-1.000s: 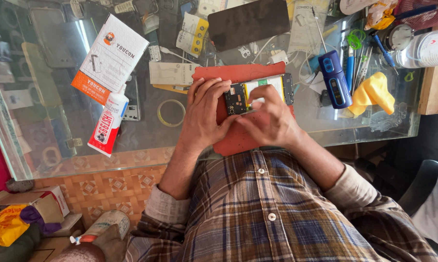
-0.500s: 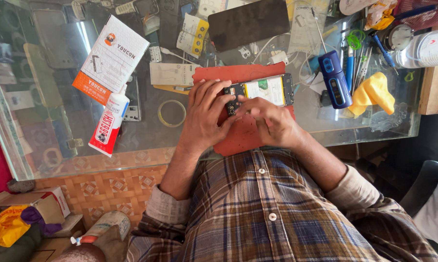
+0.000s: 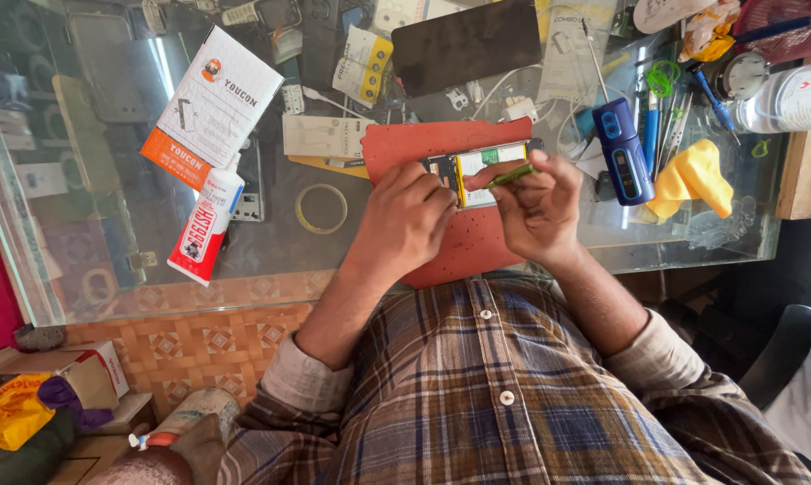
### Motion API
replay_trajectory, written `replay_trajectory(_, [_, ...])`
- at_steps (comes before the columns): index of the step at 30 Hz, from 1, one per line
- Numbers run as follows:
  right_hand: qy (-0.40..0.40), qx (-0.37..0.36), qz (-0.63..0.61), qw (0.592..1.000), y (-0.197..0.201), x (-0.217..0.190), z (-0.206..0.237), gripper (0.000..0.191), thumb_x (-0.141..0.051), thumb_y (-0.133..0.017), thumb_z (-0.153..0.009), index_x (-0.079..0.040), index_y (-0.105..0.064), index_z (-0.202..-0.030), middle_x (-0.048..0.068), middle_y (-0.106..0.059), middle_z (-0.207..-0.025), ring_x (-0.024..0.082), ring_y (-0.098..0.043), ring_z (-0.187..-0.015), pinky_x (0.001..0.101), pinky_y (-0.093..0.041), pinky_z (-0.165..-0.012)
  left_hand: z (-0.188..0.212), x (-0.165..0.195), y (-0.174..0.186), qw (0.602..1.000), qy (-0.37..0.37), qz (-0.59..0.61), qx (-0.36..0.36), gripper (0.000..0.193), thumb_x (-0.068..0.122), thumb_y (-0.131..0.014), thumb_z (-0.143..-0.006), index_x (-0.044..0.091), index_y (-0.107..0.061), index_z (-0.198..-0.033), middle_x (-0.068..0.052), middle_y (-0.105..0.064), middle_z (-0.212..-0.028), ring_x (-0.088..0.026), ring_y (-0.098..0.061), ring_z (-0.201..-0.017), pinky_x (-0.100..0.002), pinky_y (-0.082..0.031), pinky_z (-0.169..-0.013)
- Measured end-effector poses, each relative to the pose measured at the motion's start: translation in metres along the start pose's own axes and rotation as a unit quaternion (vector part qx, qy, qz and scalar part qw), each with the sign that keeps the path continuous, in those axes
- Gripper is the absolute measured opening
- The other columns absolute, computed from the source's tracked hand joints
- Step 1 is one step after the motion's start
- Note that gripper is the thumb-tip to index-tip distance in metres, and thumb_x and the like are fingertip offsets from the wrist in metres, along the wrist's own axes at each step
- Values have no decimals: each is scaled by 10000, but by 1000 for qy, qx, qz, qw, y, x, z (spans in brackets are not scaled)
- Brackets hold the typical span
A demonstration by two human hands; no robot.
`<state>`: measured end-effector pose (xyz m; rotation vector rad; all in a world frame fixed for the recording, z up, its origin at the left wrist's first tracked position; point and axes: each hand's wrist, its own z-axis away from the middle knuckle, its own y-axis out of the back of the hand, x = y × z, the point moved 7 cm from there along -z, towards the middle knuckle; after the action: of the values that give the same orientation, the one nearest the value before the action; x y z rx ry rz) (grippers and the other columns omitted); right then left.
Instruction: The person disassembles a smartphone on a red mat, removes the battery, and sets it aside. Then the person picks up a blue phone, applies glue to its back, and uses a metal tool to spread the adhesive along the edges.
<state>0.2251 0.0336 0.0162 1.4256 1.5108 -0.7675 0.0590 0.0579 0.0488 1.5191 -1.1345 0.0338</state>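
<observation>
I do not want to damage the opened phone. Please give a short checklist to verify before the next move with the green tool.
1. The left hand rests on the opened phone to steady it: ok.
2. The right hand pinches the thin green tool between its fingers: ok.
3. The tool tip lies over the pale battery area: cannot tell if it touches.
4. The phone lies on the red work mat, not on bare glass: ok.
5. The blue device stands apart from the right hand: ok.
6. Loose screws on the mat: cannot tell.
</observation>
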Motion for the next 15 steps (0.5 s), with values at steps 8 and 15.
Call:
replay_trajectory(8, [-25, 14, -10, 1000, 10, -5, -3, 771, 245, -483, -1027, -208, -168, -1565, 246, -642, -1204, 296, -710, -1106, 413, -607, -997, -14, 17, -44, 959, -8, -240, -152, 111, 147, -689, -813, 39, -713, -814, -72, -649, -816, -235, -588, -928, -378, -504, -816])
replay_trajectory(15, [-30, 25, -7, 999, 14, -7, 1, 769, 244, -490, -1030, -203, -175, -1570, 238, -650, -1191, 290, -715, -1092, 418, -609, -1009, -8, 19, -46, 957, 3, -243, -159, 94, 121, -684, -787, 30, -699, -803, -91, -645, -820, -241, -582, -920, -351, -518, -788])
